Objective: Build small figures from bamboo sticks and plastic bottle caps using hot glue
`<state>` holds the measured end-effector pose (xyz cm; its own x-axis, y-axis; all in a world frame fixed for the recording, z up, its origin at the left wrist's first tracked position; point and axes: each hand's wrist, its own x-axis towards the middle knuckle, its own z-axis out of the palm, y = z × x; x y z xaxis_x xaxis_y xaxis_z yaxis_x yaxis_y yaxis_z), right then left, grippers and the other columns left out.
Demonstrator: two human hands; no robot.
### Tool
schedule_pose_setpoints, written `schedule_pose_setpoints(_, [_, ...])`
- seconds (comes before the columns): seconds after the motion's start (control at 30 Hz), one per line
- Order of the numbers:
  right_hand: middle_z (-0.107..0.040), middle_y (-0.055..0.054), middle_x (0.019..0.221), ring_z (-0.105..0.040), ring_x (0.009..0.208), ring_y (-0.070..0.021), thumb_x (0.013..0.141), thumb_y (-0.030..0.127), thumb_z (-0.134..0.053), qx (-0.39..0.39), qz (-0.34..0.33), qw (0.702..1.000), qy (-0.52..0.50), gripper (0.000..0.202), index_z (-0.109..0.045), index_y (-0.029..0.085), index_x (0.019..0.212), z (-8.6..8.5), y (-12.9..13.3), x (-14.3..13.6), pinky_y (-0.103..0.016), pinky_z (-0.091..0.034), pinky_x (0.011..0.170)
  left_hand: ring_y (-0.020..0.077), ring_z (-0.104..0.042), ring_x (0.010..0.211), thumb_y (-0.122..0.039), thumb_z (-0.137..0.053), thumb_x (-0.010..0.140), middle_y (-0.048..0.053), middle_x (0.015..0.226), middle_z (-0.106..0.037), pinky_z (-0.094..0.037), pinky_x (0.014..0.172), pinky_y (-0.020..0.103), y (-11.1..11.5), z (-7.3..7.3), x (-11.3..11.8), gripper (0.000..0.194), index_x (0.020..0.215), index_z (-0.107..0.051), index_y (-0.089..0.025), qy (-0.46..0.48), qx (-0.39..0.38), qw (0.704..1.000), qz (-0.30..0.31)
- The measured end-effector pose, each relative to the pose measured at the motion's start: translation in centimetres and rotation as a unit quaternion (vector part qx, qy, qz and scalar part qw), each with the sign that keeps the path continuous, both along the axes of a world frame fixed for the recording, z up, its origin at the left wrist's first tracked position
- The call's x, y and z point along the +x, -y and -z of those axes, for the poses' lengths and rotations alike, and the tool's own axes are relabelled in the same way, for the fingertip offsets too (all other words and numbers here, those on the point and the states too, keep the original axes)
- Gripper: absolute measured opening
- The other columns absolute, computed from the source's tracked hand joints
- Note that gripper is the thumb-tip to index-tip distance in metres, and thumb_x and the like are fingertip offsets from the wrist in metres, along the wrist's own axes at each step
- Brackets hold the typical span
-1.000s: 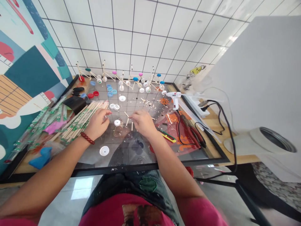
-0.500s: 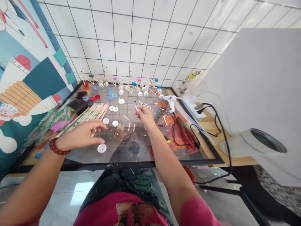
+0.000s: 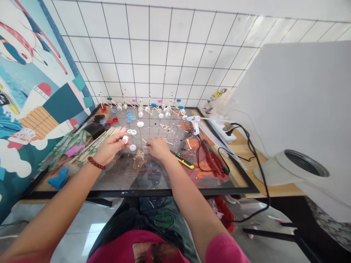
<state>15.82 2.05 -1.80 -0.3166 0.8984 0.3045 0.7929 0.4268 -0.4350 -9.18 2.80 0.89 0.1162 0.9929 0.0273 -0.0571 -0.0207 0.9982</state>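
My left hand (image 3: 112, 147), with a beaded bracelet at the wrist, pinches a white bottle cap (image 3: 125, 139) between its fingertips. To the right, my right hand (image 3: 157, 147) is low over the glass tabletop, its fingers closed on a small wooden stick (image 3: 146, 147). Between the hands lies another white cap (image 3: 132, 147), and a clear cylinder (image 3: 139, 159) lies just below. Two perforated white caps (image 3: 131, 132) sit farther back. A bundle of paper-wrapped sticks (image 3: 95, 142) is left of my left hand.
Small stick models (image 3: 149, 107) line the back edge. A white glue gun (image 3: 194, 124) and red-handled pliers (image 3: 216, 160) are on the right. A yellow-green cutter (image 3: 185, 162) lies beside my right forearm. Blue caps (image 3: 131, 117) stand at the back left.
My left hand has gone from open to holding a white cap. My right hand has moved down and left toward the sticks on the glass. The view has shifted slightly.
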Motion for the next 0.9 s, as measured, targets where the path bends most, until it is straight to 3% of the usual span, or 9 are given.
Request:
schedule_pose_setpoints(0.1, [-0.084,-0.012,0.096,-0.068,0.101,-0.0273,0.096,0.005,-0.072,0.037,0.031,0.998,0.026,0.022,-0.076,0.022,0.082,-0.2,0.1,0.2,-0.043,-0.037,0.085,0.0179,-0.079,0.086,-0.01,-0.081,0.09,0.014,0.101,-0.085,-0.068,0.081,0.028,-2.9,-0.3,2.5,0.013,0.103,-0.082,-0.012,0.152,-0.079,0.985,-0.014])
schedule_pose_setpoints(0.2, [-0.085,-0.009,0.096,-0.069,0.096,-0.0268,0.096,0.011,-0.075,0.064,0.034,0.997,0.041,0.019,-0.076,0.025,0.083,-0.1,0.1,-0.1,-0.042,-0.037,0.082,0.0159,-0.08,0.084,-0.002,-0.069,0.095,0.016,0.104,-0.086,-0.069,0.083,0.025,-4.3,0.0,3.7,0.018,0.105,-0.081,-0.012,0.196,-0.112,0.974,-0.005])
schedule_pose_setpoints(0.43, [-0.086,-0.01,0.111,-0.069,0.108,-0.0299,0.105,0.018,-0.068,0.078,0.05,0.995,0.044,0.015,-0.08,0.027,0.103,0.8,-0.2,-1.0,-0.046,-0.042,0.09,0.0159,-0.083,0.083,0.0,-0.066,0.099,0.014,0.1,-0.087,-0.071,0.081,0.024,-3.5,1.3,3.1,0.022,0.107,-0.082,-0.012,0.22,-0.127,0.967,0.024])
schedule_pose_setpoints(0.6, [-0.086,-0.009,0.117,-0.068,0.127,-0.0318,0.108,0.035,-0.073,-0.024,0.048,0.994,0.095,0.014,-0.083,0.026,0.107,0.0,0.0,-1.7,-0.051,-0.042,0.11,0.0145,-0.077,0.068,-0.004,-0.07,0.099,0.012,0.092,-0.085,-0.067,0.064,0.022,-3.0,1.3,3.4,0.014,0.102,-0.081,-0.013,0.243,-0.133,0.961,-0.014])
schedule_pose_setpoints(0.67, [-0.085,-0.008,0.124,-0.066,0.134,-0.0316,0.108,0.04,-0.074,-0.038,0.054,0.993,0.096,0.017,-0.084,0.026,0.114,-0.5,0.1,-1.6,-0.051,-0.041,0.115,0.0134,-0.075,0.068,-0.004,-0.075,0.094,0.011,0.093,-0.085,-0.065,0.064,0.021,-3.2,1.3,3.3,0.012,0.099,-0.081,-0.013,0.245,-0.121,0.962,-0.026])
schedule_pose_setpoints(0.8, [-0.087,-0.008,0.118,-0.072,0.124,-0.0303,0.101,0.036,-0.081,-0.043,0.055,0.996,0.052,0.012,-0.086,0.026,0.105,-1.1,0.1,1.4,-0.049,-0.046,0.114,0.016,-0.076,0.079,-0.014,-0.087,0.08,0.008,0.096,-0.083,-0.066,0.078,0.027,-3.9,1.8,2.4,0.02,0.099,-0.084,-0.016,0.181,-0.059,0.98,-0.049])
schedule_pose_setpoints(0.9, [-0.085,-0.004,0.094,-0.077,0.096,-0.0262,0.089,0.033,-0.089,-0.07,0.14,0.986,-0.064,0.009,-0.083,0.025,0.088,-0.9,-0.4,6.5,-0.039,-0.054,0.092,0.0222,-0.074,0.086,-0.033,-0.091,0.074,0.008,0.106,-0.082,-0.066,0.084,0.038,-4.4,2.6,1.7,0.034,0.104,-0.085,-0.02,-0.014,0.063,0.995,-0.074])
